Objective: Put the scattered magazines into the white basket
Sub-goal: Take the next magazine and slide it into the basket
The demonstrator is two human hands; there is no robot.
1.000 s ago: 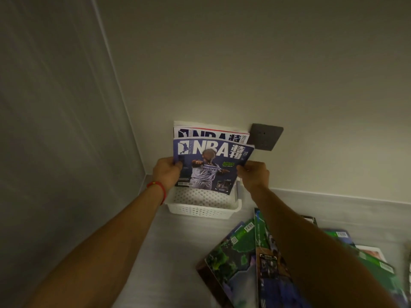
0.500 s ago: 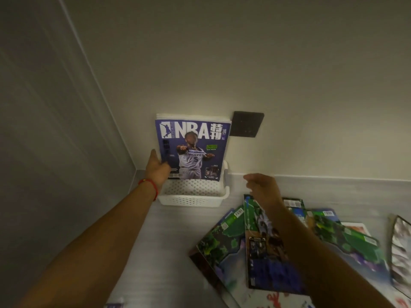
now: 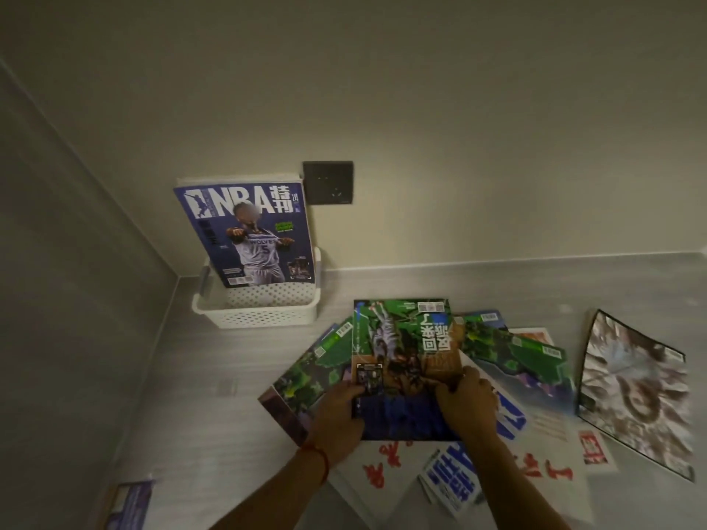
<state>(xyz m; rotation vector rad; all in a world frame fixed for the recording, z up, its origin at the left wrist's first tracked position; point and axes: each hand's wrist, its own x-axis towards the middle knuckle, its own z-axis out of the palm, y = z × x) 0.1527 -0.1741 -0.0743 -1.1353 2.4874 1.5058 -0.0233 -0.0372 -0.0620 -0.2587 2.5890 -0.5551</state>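
Glossy paper mags [image 3: 401, 361] – perforated white plastic basket [image 3: 264, 313].

head view, looking forward and down, close over hands

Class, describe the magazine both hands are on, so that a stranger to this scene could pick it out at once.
Start at the white basket in the corner, then look right to the magazines fanned on the counter. The topmost magazine lies squarely under the left hand and right hand, its green cover's large white characters upside down.
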